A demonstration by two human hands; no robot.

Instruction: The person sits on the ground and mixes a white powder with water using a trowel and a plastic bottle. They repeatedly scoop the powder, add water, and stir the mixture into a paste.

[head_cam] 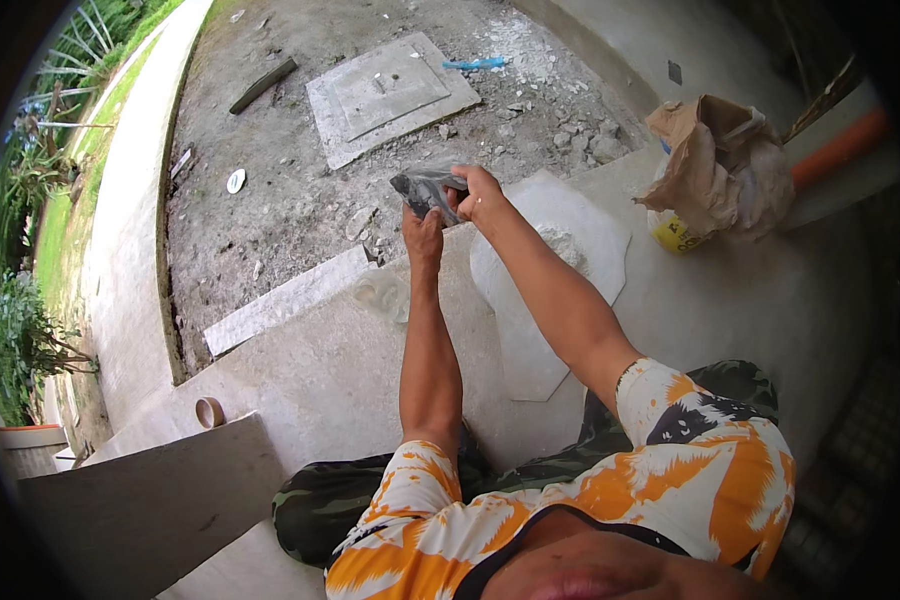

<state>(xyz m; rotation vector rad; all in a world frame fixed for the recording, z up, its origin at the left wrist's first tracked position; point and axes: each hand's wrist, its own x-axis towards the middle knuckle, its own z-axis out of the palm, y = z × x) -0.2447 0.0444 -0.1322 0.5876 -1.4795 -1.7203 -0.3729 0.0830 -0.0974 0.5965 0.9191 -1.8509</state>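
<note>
Both my hands grip a crumpled grey plastic bag (429, 180), held out over the edge where the concrete floor meets the rubble. My left hand (424, 234) pinches its near side, thumb on top. Higher up and to the right, my right hand (481, 195) grasps the other end. Something dark shows in the bag's left part; I cannot tell what. Below my right forearm lies a pale flat sheet (600, 281) bearing a heap of white powder (566, 244), partly covered by the arm. Left of it, a clear crumpled plastic piece (384, 295) rests on the floor.
An open paper sack (709, 169) stands at right by an orange pipe (840, 146). A tape roll (209, 412) sits beside a grey board (157, 487). A white strip (289, 300) borders the rubble. Beyond are a concrete cover (390, 94) and a wood piece (264, 85).
</note>
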